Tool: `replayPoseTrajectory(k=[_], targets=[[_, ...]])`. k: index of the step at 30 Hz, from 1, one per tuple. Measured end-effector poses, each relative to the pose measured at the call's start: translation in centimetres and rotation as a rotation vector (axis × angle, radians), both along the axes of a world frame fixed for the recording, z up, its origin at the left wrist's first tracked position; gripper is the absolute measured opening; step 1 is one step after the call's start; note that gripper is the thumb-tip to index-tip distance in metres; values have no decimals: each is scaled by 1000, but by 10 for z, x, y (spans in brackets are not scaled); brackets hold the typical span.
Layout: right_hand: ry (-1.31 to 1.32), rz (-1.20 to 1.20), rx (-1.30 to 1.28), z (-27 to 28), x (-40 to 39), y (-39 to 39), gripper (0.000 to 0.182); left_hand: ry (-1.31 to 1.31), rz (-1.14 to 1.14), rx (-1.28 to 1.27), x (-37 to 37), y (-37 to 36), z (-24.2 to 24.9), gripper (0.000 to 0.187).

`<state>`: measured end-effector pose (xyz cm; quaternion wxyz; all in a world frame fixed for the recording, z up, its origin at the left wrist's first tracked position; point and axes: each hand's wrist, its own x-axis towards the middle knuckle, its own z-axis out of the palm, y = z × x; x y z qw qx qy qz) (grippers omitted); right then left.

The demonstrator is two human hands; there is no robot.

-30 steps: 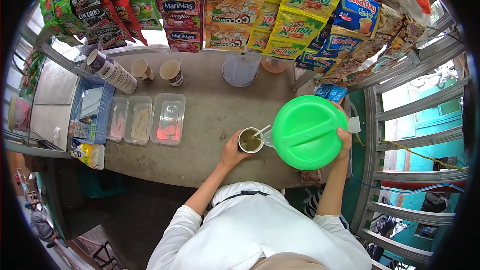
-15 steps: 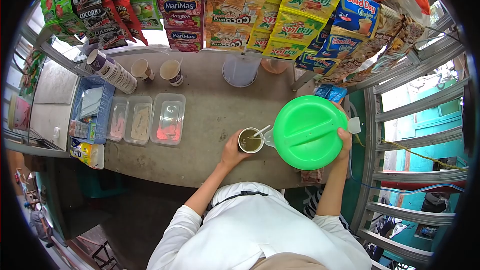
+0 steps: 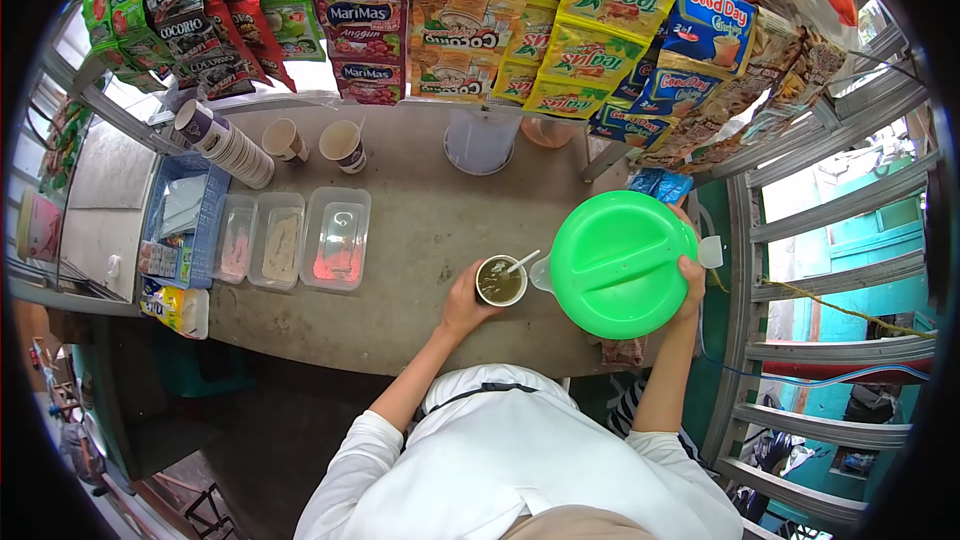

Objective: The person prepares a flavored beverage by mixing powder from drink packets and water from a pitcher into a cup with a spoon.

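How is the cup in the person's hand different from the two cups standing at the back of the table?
The cup in the left hand, cup, is filled with dark greenish drink and has a spoon or straw in it; the two back cups show no drink or spoon. The held cup stands near the green jug, gripped by the right hand; the back cups stand untouched beside a cup stack. All are small, open paper cups.

Bright green jug lid (image 3: 615, 262), greenish-brown drink (image 3: 499, 282), white sleeves (image 3: 350, 470), grey counter (image 3: 430, 210)

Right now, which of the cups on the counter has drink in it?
The cup held by the left hand, beside the green-lidded jug. It holds dark liquid and a spoon; the two cups at the back look dry.
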<state>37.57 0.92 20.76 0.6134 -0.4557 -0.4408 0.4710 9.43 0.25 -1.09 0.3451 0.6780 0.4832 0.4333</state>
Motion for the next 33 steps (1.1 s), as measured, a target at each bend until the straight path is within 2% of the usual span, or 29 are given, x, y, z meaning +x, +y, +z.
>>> replayPoseTrajectory(k=[5, 8, 11, 14, 20, 23, 26, 28, 33], targets=[[13, 4, 20, 1, -1, 1, 72, -8, -1, -5, 0, 0, 2, 87], [-40, -11, -32, -5, 7, 1, 81, 2, 6, 9, 0, 0, 1, 87], [-34, -25, -50, -3, 8, -1, 81, -1, 9, 4, 0, -1, 1, 87], [29, -41, 2, -5, 10, -3, 71, 3, 2, -5, -1, -1, 0, 87], [93, 6, 24, -5, 27, -2, 76, 15, 1, 1, -1, -1, -3, 88], [220, -100, 48, -13, 42, -2, 70, 5, 2, 5, -1, -1, -3, 88], [207, -122, 46, -21, 67, -2, 61, 2, -3, -3, -1, -1, 0, 87], [210, -102, -3, -45, 107, -5, 53, -6, -9, -2, 0, 0, 2, 87], [256, -227, -56, -38, 102, -5, 43, 10, -12, -11, -2, -1, 1, 88]])
